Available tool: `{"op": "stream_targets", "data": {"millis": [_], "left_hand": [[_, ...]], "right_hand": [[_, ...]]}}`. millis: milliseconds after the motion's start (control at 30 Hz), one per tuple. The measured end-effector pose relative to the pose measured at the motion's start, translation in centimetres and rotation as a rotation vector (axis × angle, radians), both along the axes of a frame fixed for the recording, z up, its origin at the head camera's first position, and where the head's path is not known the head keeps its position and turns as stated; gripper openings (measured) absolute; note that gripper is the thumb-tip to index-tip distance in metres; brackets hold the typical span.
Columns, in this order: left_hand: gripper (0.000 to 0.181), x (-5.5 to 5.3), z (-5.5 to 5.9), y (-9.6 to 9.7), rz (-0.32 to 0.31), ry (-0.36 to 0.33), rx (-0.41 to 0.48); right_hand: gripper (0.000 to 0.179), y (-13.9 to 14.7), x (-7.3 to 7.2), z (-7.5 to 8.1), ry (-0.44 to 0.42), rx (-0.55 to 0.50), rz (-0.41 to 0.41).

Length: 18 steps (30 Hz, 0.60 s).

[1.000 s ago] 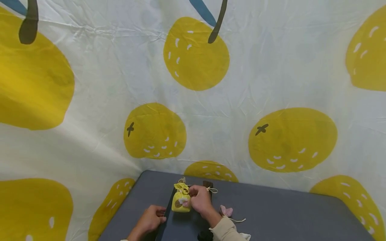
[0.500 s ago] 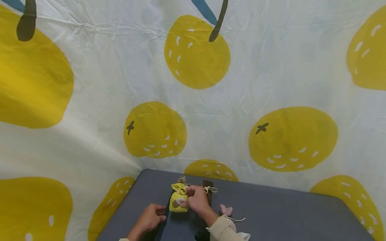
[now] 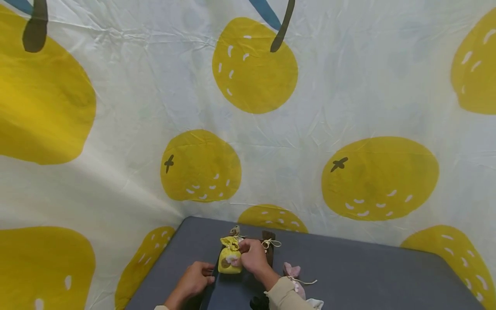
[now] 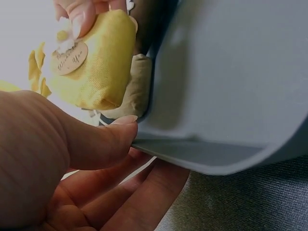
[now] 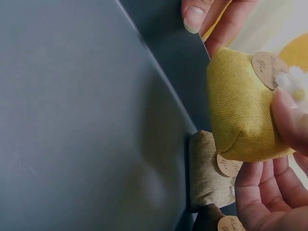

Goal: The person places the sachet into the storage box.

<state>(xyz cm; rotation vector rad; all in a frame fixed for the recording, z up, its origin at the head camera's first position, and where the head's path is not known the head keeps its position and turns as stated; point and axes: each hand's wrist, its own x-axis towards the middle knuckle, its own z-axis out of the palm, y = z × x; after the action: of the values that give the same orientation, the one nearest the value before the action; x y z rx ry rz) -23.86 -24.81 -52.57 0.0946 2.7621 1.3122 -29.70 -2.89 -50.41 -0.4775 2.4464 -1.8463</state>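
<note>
My right hand (image 3: 256,259) grips a small yellow drawstring pouch (image 3: 228,261) with a white flower and a round tag. It holds the pouch above a grey-blue box (image 4: 211,155), near the box's left side. In the right wrist view, thumb and fingers pinch the pouch (image 5: 243,106) near its flower. My left hand (image 3: 193,277) pinches the box's rim, thumb on top and fingers below. Within the box, a tan pouch (image 5: 207,173) lies against the wall beside a dark brown pouch (image 5: 207,219), part of which the right hand hides.
Right of the box, a pink drawstring pouch (image 3: 293,273) lies on the grey table (image 3: 368,275). A white cloth item (image 3: 316,304) shows near the right sleeve. By the right forearm sits a black object (image 3: 258,302), its kind unclear. A fruit-print curtain (image 3: 279,163) hangs behind.
My right hand has shifted slightly left with the yellow pouch, then stays nearly still. The left hand keeps its place on the box rim.
</note>
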Motion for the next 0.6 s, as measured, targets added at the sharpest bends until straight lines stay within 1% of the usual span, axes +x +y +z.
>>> {"op": "stream_targets", "data": {"millis": [167,267,433,600], "left_hand": [[0.034,0.0,0.0,0.0,-0.014,0.013,0.017],[0.035,0.0,-0.2,0.0,-0.018,0.018,0.009],[0.035,0.0,-0.1,-0.1,-0.011,-0.018,0.016],[0.035,0.0,0.0,-0.1,-0.013,-0.018,0.024]], "right_hand": [[0.041,-0.1,-0.1,-0.2,0.008,0.011,-0.009],[0.042,-0.4,-0.2,-0.4,0.014,0.015,-0.023],[0.040,-0.8,-0.2,-0.9,0.031,0.001,-0.051],[0.040,-1.2,-0.3,-1.3,0.066,0.000,-0.074]]}}
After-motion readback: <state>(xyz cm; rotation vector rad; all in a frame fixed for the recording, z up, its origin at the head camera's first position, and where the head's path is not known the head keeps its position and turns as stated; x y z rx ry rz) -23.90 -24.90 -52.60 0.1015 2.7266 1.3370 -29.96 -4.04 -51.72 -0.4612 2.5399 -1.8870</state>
